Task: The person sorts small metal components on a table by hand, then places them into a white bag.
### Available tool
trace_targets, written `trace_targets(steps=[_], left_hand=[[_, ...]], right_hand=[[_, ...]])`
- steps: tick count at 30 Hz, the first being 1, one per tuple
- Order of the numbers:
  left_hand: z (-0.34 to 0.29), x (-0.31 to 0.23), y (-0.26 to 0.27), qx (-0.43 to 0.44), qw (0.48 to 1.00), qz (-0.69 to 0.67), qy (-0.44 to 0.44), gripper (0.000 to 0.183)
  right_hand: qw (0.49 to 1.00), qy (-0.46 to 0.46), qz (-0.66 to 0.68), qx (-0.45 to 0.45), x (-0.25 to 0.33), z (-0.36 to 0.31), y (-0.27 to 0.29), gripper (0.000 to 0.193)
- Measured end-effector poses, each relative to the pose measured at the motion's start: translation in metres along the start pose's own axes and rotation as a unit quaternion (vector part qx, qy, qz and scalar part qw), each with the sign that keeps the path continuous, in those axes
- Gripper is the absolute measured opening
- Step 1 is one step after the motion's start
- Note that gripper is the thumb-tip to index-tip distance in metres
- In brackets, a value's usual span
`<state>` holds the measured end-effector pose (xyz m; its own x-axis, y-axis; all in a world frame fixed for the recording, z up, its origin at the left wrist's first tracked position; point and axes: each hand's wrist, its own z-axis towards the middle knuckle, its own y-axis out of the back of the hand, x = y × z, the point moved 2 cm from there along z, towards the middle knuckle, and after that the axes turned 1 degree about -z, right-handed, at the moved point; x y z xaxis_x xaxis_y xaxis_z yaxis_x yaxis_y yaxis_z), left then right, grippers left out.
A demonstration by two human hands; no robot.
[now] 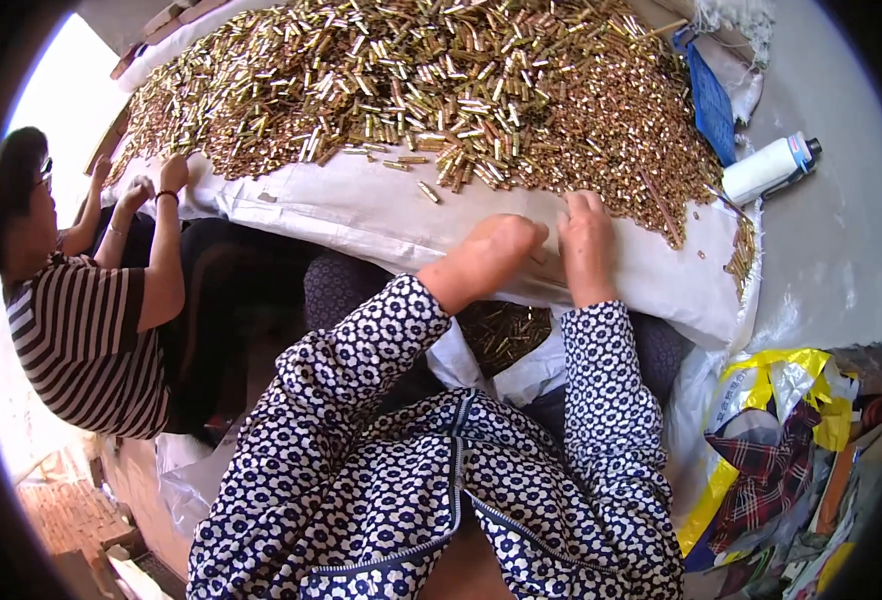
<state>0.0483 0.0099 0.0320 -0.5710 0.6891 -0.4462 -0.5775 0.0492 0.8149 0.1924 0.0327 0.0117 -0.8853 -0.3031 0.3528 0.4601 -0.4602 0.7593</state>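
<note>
A broad heap of small brass-coloured metal cylinders [431, 80] is spread over a white cloth [341, 205]. At its near edge, my left hand [491, 255] is closed, knuckles up, with the fingertips turned toward my right hand. My right hand [587, 240] is close beside it, fingers bent and drawn together near the small nuts or rings [621, 165] of the heap. Whatever either hand holds is too small or too hidden to make out. Below my hands, an open white sack [536, 372] between my knees contains several similar metal pieces [501, 335].
On the left, a person in a striped shirt [81, 330] works at the same heap with both hands. A white bottle [769, 170] lies beside a blue plastic piece [709, 100] on the right. A yellow-and-white bag [776, 380] with plaid cloth [766, 465] sits at lower right.
</note>
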Motion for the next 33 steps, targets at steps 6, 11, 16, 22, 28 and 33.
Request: trace_targets(steps=[6,11,16,22,28,33], left_hand=[[-0.008,0.01,-0.01,-0.016,0.998,-0.035,0.057,0.007],[-0.027,0.019,0.015,-0.076,0.855,-0.452,0.242,0.004],[-0.04,0.06,0.053,-0.149,0.928,-0.204,0.275,0.009],[-0.041,0.072,0.058,0.008,0.98,0.172,0.098,0.011],[-0.036,0.067,0.054,-0.066,0.978,0.157,0.12,0.005],[-0.035,0.041,0.039,-0.116,0.888,-0.349,0.276,0.012]], right_hand=[[0.998,0.014,-0.05,0.032,-0.008,0.008,-0.006,0.006],[1.0,0.01,0.0,0.002,-0.01,0.001,-0.002,0.005],[1.0,0.011,-0.014,0.013,-0.006,0.003,0.008,0.005],[0.997,-0.002,0.068,0.02,-0.002,-0.001,0.006,0.006],[0.938,-0.096,0.328,0.053,0.021,-0.017,0.001,0.012],[0.826,-0.189,0.517,0.121,0.037,-0.029,0.001,0.011]])
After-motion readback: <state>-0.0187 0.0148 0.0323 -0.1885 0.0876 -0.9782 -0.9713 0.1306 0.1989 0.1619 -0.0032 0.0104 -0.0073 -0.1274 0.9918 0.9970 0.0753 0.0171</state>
